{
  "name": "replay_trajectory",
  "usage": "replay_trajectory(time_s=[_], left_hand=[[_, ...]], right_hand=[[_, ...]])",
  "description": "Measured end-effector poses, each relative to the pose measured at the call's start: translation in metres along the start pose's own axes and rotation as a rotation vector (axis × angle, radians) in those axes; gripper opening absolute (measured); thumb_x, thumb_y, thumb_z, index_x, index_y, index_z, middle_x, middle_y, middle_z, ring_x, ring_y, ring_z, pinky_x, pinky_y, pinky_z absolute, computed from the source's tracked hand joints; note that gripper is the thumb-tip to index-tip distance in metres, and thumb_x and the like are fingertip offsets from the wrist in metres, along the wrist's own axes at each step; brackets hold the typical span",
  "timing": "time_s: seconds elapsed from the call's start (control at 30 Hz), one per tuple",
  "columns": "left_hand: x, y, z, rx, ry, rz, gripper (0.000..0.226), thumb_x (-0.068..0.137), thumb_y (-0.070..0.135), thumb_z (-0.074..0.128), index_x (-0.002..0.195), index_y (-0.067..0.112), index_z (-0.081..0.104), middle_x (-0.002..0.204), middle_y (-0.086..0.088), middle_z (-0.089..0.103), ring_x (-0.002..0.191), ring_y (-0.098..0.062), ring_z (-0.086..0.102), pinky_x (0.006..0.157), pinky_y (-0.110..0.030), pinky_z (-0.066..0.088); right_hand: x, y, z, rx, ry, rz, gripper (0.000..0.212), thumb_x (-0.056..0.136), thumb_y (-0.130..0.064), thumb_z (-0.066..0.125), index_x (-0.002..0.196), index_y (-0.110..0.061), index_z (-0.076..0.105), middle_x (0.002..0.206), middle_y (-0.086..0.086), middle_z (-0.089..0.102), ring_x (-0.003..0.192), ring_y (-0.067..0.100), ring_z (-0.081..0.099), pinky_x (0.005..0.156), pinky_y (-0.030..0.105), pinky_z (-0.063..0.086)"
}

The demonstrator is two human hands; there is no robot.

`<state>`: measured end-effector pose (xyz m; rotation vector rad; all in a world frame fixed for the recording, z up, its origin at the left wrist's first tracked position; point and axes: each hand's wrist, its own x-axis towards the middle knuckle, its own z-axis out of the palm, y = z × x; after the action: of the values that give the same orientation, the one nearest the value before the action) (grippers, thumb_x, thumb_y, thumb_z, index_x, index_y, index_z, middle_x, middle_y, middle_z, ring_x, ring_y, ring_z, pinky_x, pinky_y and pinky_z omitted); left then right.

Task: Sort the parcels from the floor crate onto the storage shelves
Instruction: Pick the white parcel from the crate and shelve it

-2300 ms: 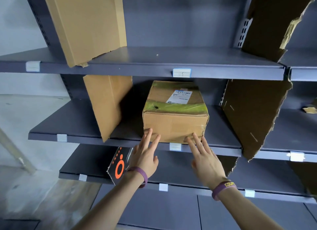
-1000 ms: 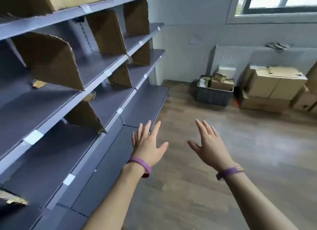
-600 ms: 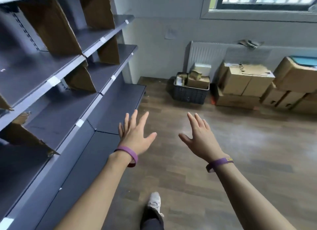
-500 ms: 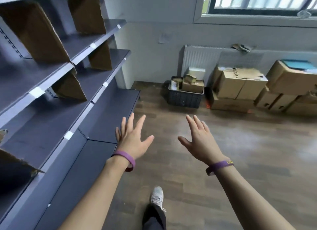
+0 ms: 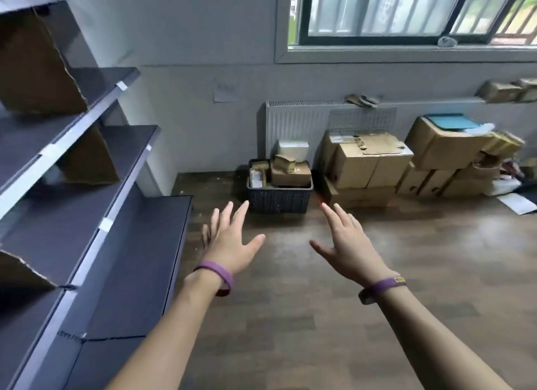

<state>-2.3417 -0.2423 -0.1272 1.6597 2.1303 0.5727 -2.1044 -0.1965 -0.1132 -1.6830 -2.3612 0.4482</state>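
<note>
Empty, fingers spread, the left hand (image 5: 232, 244) and right hand (image 5: 347, 244) reach toward the floor crate (image 5: 279, 196) at frame centre, where gripping a top parcel (image 5: 290, 173) squarely by both sides looks wisest.

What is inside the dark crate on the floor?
The crate holds several cardboard parcels, a small box resting on top. Its walls hide whatever lies deeper inside.

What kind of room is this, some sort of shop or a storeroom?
Most likely a small parcel storeroom. Grey metal shelves with cardboard dividers line the left, a dark floor crate holds parcels, and cardboard boxes are stacked under the window.
</note>
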Motion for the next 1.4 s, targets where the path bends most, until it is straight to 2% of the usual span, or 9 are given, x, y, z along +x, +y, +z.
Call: replay_trajectory(time_s=[0.17,0.5,0.7,0.97,1.17,1.4], left_hand=[[0.095,0.008,-0.019,0.004,0.003,0.034,0.073,0.088,0.054,0.052,0.148,0.043,0.011,0.160,0.010,0.003,0.146,-0.015,-0.006,0.117,-0.044,0.001],[0.298,0.030,-0.006,0.012,0.034,0.003,0.070,0.090,0.050,0.052,0.148,0.040,0.014,0.159,0.009,0.007,0.147,-0.016,-0.002,0.119,-0.042,0.006],[0.431,0.051,-0.001,-0.002,0.054,-0.081,0.069,0.090,0.048,0.052,0.148,0.038,0.016,0.159,0.007,0.012,0.147,-0.015,0.004,0.119,-0.040,0.010],[0.574,0.065,0.012,-0.029,0.035,-0.110,0.069,0.090,0.048,0.052,0.148,0.038,0.016,0.159,0.007,0.012,0.147,-0.017,0.005,0.118,-0.042,0.012],[0.685,0.047,0.027,-0.047,0.000,-0.123,0.069,0.090,0.048,0.052,0.149,0.037,0.017,0.159,0.006,0.013,0.147,-0.018,0.006,0.118,-0.043,0.013],[0.861,0.026,0.051,-0.075,-0.096,-0.081,0.068,0.091,0.049,0.049,0.149,0.038,0.016,0.159,0.006,0.013,0.147,-0.018,0.006,0.118,-0.042,0.011]], right_hand=[[0.089,0.009,-0.009,-0.005,0.044,-0.004,0.080,0.091,-0.050,0.051,0.153,-0.019,0.010,0.160,0.006,0.016,0.147,0.023,0.010,0.119,0.035,0.012],[0.306,0.062,-0.011,0.058,0.033,-0.006,0.078,0.092,-0.049,0.052,0.153,-0.023,0.011,0.161,0.005,0.011,0.146,0.027,0.012,0.119,0.037,0.014],[0.461,0.096,-0.027,0.087,-0.029,-0.040,0.078,0.092,-0.048,0.053,0.153,-0.024,0.011,0.160,0.007,0.012,0.146,0.027,0.013,0.119,0.037,0.015],[0.602,0.127,-0.030,0.038,-0.086,-0.069,0.078,0.092,-0.050,0.051,0.153,-0.022,0.011,0.160,0.008,0.012,0.146,0.027,0.013,0.120,0.035,0.011],[0.707,0.140,-0.018,-0.012,-0.124,-0.040,0.079,0.091,-0.050,0.052,0.153,-0.023,0.010,0.160,0.008,0.011,0.146,0.028,0.014,0.119,0.035,0.013],[0.849,0.153,0.008,-0.065,-0.139,0.056,0.078,0.092,-0.050,0.050,0.153,-0.023,0.009,0.160,0.007,0.011,0.146,0.027,0.014,0.118,0.035,0.014]])
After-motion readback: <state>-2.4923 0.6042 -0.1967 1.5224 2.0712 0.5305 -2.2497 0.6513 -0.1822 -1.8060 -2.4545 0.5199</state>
